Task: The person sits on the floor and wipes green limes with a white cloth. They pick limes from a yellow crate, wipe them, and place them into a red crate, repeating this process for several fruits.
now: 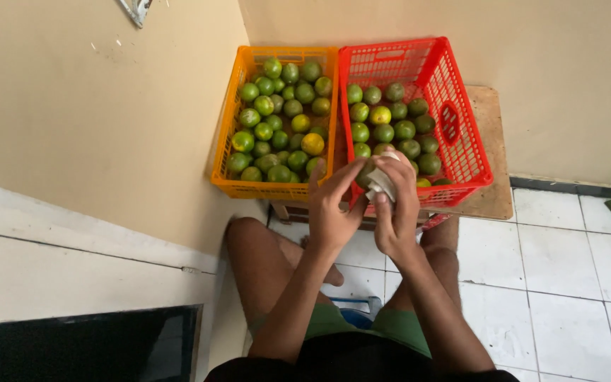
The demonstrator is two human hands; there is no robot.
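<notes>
Left hand (334,209): gripping a green fruit (366,172) just before the red crate (461,134)
Right hand (396,205): pressing a white cloth (381,185) onto it; orange crate (231,127) sitting beside the red

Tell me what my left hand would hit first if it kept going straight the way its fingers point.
The left hand points up and ahead at the green citrus fruit held with a white cloth in the right hand. It already touches it; beyond lies the red crate, though depth is unclear.
</notes>
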